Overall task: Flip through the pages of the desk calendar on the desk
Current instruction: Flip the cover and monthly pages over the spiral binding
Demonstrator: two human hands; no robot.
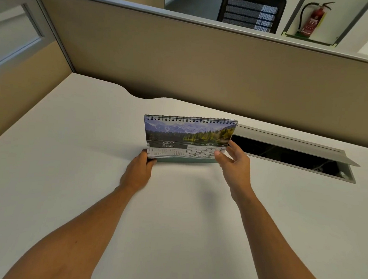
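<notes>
Calendar pages are held at both lower corners while the desk calendar [189, 139] stands upright near the middle of the white desk [70, 154], with its black spiral binding along the top edge. The front page shows a photo of mountains, forest and a lake, and below it the word APRIL with a grid of dates. The left hand [138, 172] is closed on the lower left corner of the calendar, with the thumb on the front side. The right hand [233, 161] pinches the lower right corner of the front page, the thumb lying on the dates and the other fingers behind the page edge. Just beside the calendar on the right, an open cable hatch [294, 154] is set in the desk. Behind the desk stands a beige partition wall [183, 59], and beyond it a black mesh chair [251, 13] and a red fire extinguisher [313, 20] are visible.
</notes>
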